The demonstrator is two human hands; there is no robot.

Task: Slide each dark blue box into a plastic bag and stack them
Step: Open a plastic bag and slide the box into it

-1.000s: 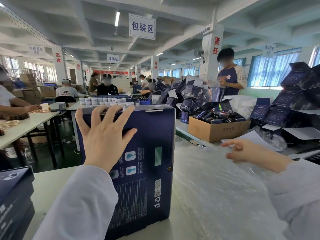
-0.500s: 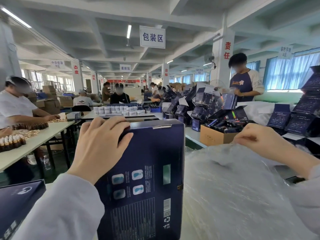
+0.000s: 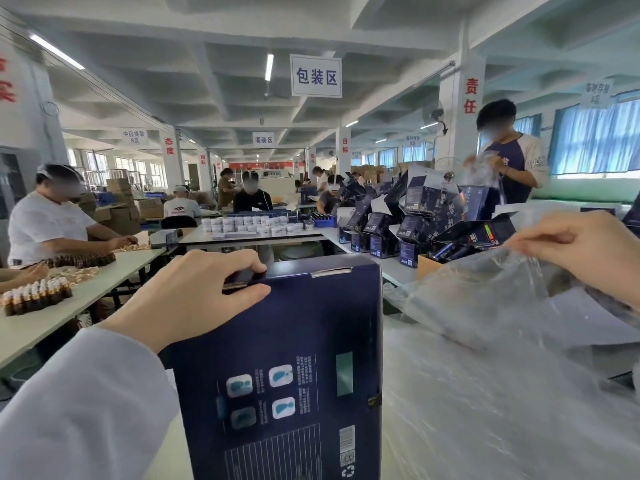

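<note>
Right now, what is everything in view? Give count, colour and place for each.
dark blue box: one, dark blue, upright, centre foreground
plastic bag: one, clear, lifted at right
pile of bags: count cannot tell, clear, flat on the table at right
open boxes: many, dark blue, heaped behind, centre right
cardboard carton: one, brown, behind the lifted bag, holding dark items
jars: many, white, on the far middle table
small bottles: many, brown, on the left table
hanging sign: one, white with blue characters, top centre
other workers: several, at tables beyond
left hand: one, grips the box's top edge
right hand: one, pinches the lifted bag
</note>
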